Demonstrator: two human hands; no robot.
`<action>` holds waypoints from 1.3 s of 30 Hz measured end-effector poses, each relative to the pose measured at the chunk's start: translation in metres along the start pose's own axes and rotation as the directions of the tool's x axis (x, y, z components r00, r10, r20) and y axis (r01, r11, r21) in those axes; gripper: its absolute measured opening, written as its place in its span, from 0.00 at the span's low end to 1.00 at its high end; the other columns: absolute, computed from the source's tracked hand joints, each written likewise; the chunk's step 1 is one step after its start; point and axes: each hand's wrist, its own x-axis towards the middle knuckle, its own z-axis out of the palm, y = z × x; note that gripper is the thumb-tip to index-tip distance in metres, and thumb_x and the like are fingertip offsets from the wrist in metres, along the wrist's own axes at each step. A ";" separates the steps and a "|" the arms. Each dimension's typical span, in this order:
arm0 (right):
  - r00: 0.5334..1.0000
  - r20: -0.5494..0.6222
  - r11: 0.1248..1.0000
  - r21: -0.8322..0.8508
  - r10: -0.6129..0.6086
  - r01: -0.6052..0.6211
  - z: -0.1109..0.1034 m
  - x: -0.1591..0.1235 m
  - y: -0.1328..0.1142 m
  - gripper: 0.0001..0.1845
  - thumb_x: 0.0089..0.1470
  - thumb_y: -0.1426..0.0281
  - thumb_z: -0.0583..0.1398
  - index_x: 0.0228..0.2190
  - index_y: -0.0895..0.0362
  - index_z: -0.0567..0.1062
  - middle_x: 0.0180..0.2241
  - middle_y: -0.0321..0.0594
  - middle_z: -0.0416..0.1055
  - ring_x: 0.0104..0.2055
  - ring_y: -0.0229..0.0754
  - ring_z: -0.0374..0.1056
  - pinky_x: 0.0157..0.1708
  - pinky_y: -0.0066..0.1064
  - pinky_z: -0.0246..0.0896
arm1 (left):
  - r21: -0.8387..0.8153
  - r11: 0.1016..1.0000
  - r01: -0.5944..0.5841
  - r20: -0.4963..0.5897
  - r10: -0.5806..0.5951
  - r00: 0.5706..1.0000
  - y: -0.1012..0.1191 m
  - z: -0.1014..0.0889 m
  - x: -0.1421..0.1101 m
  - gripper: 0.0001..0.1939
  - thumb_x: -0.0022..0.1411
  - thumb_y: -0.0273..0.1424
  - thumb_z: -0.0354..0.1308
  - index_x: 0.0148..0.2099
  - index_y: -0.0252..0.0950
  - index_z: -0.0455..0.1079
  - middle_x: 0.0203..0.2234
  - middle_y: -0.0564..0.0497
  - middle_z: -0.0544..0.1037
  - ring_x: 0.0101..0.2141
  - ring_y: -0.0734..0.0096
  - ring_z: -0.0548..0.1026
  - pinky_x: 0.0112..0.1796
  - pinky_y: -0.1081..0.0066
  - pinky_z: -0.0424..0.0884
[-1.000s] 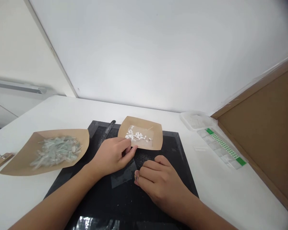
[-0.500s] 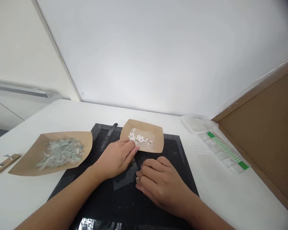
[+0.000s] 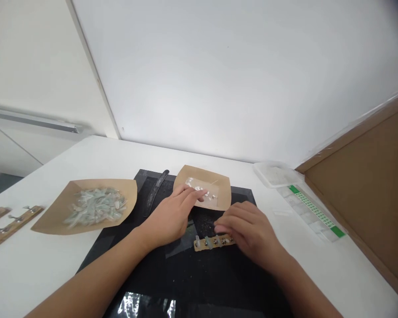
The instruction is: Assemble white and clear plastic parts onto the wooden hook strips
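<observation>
A small wooden strip with metal studs (image 3: 212, 242) lies on the black mat (image 3: 172, 282). My right hand (image 3: 248, 232) rests over its right end, fingers curled down onto it. My left hand (image 3: 172, 216) reaches forward, its fingers stretched into the small brown paper tray (image 3: 220, 187) that holds small white pieces (image 3: 207, 194). A clear film piece (image 3: 182, 240) lies on the mat under the left hand.
A larger brown paper tray (image 3: 63, 212) of pale green pieces sits left. Wooden strips with hooks (image 3: 9, 225) lie at far left. A dark flat tool (image 3: 155, 192), a clear plastic lid (image 3: 275, 174), a green-edged strip (image 3: 310, 207) and a cardboard panel (image 3: 368, 176) stand around.
My right hand shifted right and uncovered the wooden studded strip. My left hand moved forward into the small tray of white pieces. The view swung slightly left.
</observation>
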 end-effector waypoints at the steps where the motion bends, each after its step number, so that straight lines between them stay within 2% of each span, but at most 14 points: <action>1: 0.999 -0.019 0.999 -0.022 0.034 -0.035 -0.003 -0.004 0.006 0.06 0.69 0.70 0.61 0.38 0.54 0.79 0.32 0.36 0.80 0.34 0.39 0.73 0.37 0.34 0.61 | -0.004 1.000 -0.030 0.015 0.030 0.999 0.003 -0.002 0.000 0.38 0.59 0.13 0.48 0.70 0.37 0.57 0.56 0.41 0.75 0.58 0.53 0.67 0.57 0.50 0.73; 5: 0.972 -0.085 0.976 0.007 0.220 -0.220 -0.010 -0.021 0.020 0.15 0.72 0.75 0.51 0.52 0.52 0.75 0.39 0.38 0.83 0.40 0.42 0.78 0.42 0.35 0.69 | -0.094 0.985 -0.145 0.057 0.151 0.987 0.017 -0.005 0.001 0.21 0.68 0.22 0.53 0.62 0.35 0.67 0.51 0.42 0.77 0.55 0.54 0.68 0.61 0.51 0.67; 7: 0.949 -0.066 0.951 0.057 0.308 -0.305 -0.012 -0.026 0.020 0.15 0.71 0.73 0.54 0.55 0.51 0.73 0.46 0.41 0.82 0.44 0.43 0.79 0.39 0.34 0.71 | -0.148 0.975 -0.167 0.081 0.180 0.980 0.022 -0.003 0.001 0.16 0.70 0.32 0.59 0.58 0.36 0.71 0.47 0.43 0.78 0.53 0.54 0.69 0.60 0.53 0.67; 9: 0.948 -0.038 0.946 0.088 0.316 -0.312 -0.015 -0.028 0.019 0.10 0.69 0.68 0.60 0.50 0.51 0.76 0.45 0.40 0.82 0.42 0.43 0.79 0.36 0.32 0.71 | -0.184 0.968 -0.171 0.118 0.195 0.974 0.026 0.001 0.001 0.21 0.65 0.41 0.66 0.56 0.36 0.72 0.45 0.43 0.78 0.51 0.53 0.69 0.57 0.54 0.68; 11: 0.965 -0.018 0.960 0.110 0.263 -0.259 -0.020 -0.028 0.018 0.04 0.65 0.66 0.65 0.41 0.52 0.79 0.37 0.37 0.82 0.36 0.41 0.77 0.35 0.31 0.69 | -0.195 0.967 -0.166 0.145 0.196 0.970 0.027 0.007 0.001 0.28 0.60 0.47 0.70 0.55 0.36 0.73 0.45 0.44 0.78 0.51 0.52 0.69 0.55 0.55 0.69; 13: 0.980 0.026 0.971 0.128 0.199 -0.201 -0.026 -0.028 0.018 0.06 0.65 0.66 0.66 0.35 0.53 0.79 0.31 0.36 0.79 0.32 0.39 0.74 0.34 0.30 0.66 | -0.193 0.967 -0.163 0.156 0.195 0.968 0.028 0.013 0.001 0.31 0.57 0.49 0.72 0.55 0.36 0.73 0.44 0.44 0.78 0.50 0.52 0.69 0.53 0.55 0.69; 18: 0.951 0.229 0.968 0.095 0.206 -0.232 -0.031 -0.033 0.011 0.09 0.67 0.65 0.63 0.34 0.53 0.79 0.35 0.38 0.75 0.36 0.40 0.69 0.36 0.33 0.62 | -0.168 0.973 -0.155 0.151 0.181 0.972 0.029 0.028 0.001 0.26 0.59 0.45 0.72 0.53 0.36 0.72 0.42 0.46 0.78 0.49 0.53 0.68 0.52 0.56 0.69; 20: 0.933 0.269 0.963 0.061 0.238 -0.263 -0.029 -0.034 0.007 0.07 0.65 0.63 0.65 0.36 0.53 0.79 0.37 0.38 0.74 0.38 0.42 0.69 0.38 0.35 0.61 | -0.153 0.977 -0.148 0.156 0.172 0.973 0.030 0.031 0.001 0.25 0.60 0.43 0.72 0.53 0.35 0.72 0.42 0.46 0.78 0.49 0.53 0.68 0.50 0.56 0.70; 25: 0.903 0.339 0.959 0.007 0.264 -0.283 -0.020 -0.033 0.004 0.12 0.58 0.59 0.71 0.36 0.52 0.78 0.39 0.38 0.73 0.40 0.45 0.66 0.41 0.38 0.59 | -0.115 0.986 -0.120 0.174 0.139 0.975 0.031 0.034 0.001 0.20 0.63 0.37 0.70 0.53 0.36 0.71 0.40 0.47 0.79 0.48 0.53 0.69 0.46 0.58 0.71; 30: 0.903 0.345 0.959 0.026 0.256 -0.281 -0.010 -0.032 0.007 0.05 0.62 0.68 0.68 0.34 0.53 0.77 0.38 0.37 0.73 0.41 0.44 0.64 0.41 0.38 0.59 | -0.076 0.995 -0.069 0.210 0.083 0.974 0.033 0.031 0.003 0.18 0.62 0.31 0.69 0.52 0.38 0.70 0.38 0.51 0.81 0.46 0.56 0.71 0.40 0.63 0.71; 35: 0.914 0.327 0.950 0.116 0.239 -0.289 -0.008 -0.029 0.003 0.05 0.61 0.73 0.66 0.33 0.54 0.75 0.37 0.37 0.75 0.42 0.45 0.66 0.43 0.38 0.63 | -0.090 0.995 -0.035 0.215 0.054 0.975 0.036 0.032 0.003 0.16 0.62 0.28 0.68 0.51 0.38 0.71 0.37 0.52 0.81 0.45 0.57 0.72 0.37 0.65 0.70; 39: 0.926 0.295 0.917 0.246 0.237 -0.313 -0.014 -0.029 0.004 0.06 0.61 0.76 0.65 0.34 0.53 0.74 0.40 0.37 0.77 0.47 0.44 0.70 0.47 0.38 0.66 | -0.079 0.997 -0.006 0.229 0.024 0.973 0.037 0.034 0.003 0.16 0.62 0.27 0.67 0.51 0.38 0.72 0.37 0.50 0.81 0.45 0.57 0.72 0.37 0.65 0.70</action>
